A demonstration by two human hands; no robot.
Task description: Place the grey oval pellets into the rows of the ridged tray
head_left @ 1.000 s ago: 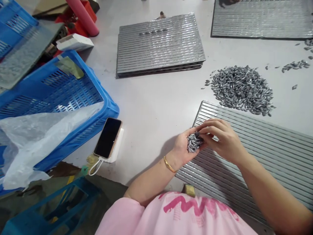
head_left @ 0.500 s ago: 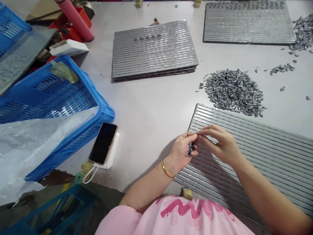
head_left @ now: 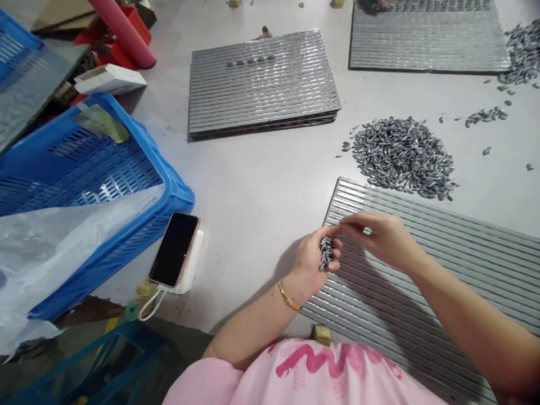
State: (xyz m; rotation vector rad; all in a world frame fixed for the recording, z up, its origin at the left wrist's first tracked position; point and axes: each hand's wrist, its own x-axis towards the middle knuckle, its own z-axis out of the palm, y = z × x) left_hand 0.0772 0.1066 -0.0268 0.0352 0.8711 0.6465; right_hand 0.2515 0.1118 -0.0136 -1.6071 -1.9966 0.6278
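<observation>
In the head view, my left hand [head_left: 311, 256] is cupped round a small heap of grey, seed-shaped pieces [head_left: 325, 254]. Its thumb and index finger reach toward the fingertips of my right hand [head_left: 377, 236]. Those right fingertips are pinched together; whatever is between them is hidden or too small to make out. Both hands are over the left end of a grey ridged board [head_left: 442, 270]. Just beyond this board lies a large pile of the same grey pieces [head_left: 403, 157].
A stack of ridged boards [head_left: 261, 84] bears a short row of pieces. Another ridged board [head_left: 426, 42] lies at the far right, by a second pile [head_left: 523, 53]. On the left stand a blue crate [head_left: 179, 191] with plastic sheeting and a phone [head_left: 174, 248] on a cable.
My left thumb has moved off the heap, baring more pieces. My right fingers have drawn closer together. Dark, blurred fingers have appeared at the far right board's back edge. The view has shifted slightly.
</observation>
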